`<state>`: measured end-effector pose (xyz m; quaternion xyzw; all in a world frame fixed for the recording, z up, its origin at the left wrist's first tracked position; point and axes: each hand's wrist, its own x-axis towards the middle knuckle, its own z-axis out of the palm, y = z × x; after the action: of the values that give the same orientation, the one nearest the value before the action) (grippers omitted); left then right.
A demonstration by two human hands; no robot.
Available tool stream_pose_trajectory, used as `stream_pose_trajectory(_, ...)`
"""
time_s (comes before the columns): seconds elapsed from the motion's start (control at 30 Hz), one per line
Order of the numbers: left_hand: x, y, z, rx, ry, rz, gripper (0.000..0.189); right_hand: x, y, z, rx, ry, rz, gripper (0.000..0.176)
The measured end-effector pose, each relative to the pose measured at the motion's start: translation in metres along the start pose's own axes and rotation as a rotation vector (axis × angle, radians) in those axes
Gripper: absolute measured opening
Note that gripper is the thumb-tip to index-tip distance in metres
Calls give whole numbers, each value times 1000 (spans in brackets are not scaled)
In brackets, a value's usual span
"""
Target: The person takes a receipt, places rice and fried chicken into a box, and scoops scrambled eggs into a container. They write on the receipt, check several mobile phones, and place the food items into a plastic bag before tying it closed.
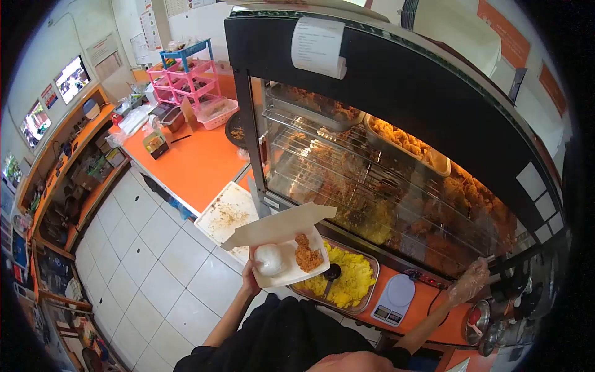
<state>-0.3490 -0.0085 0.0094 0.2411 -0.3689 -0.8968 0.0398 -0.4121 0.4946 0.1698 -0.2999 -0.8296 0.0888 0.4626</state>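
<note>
My left hand (251, 278) grips the left side of an open paper food box (286, 274), its lid raised toward the warmer. Inside lie a white rounded mound of rice (269, 260) and a piece of brown fried chicken (307, 254). At the lower right corner of the glass food warmer (347, 68), my right hand (469, 283) wears a clear plastic glove, its fingers closed; what they grip I cannot make out. Below the box, a tray of yellow rice (353, 273) holds a dark scoop (333, 273).
A white digital scale (395, 301) stands between the rice tray and a metal bowl (477, 322). Fried chicken fills trays (406, 146) in the warmer. A crumb-strewn white tray (228, 214) sits left, near pink stacked baskets (186, 80) on the orange counter (192, 167).
</note>
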Motion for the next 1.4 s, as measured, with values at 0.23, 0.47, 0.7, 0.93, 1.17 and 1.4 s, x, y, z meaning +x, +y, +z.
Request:
stream_pose_trajectory(0.23,22,-3,-43,-77,-6,-54,59,-38,-44,-28,-126,-349,139,41)
stream_pose_trajectory(0.47,42,37,-69,-96,4,124,57,-173,-113,-12,565,-853,101,21)
stream_pose_trajectory(0.7,132,116,-142,-274,3,265,47,-254,-155,-13,431,-910,-246,24)
stream_pose_trajectory(0.93,275,178,-224,-196,61,564,49,-273,-157,-48,381,-972,-203,28)
stream_pose_trajectory(1.17,335,208,-236,1177,519,432,86,-293,-149,-36,356,-1017,-139,32)
stream_pose_trajectory(1.4,120,33,-46,1115,-500,521,77,-323,-181,-9,1069,-794,791,47)
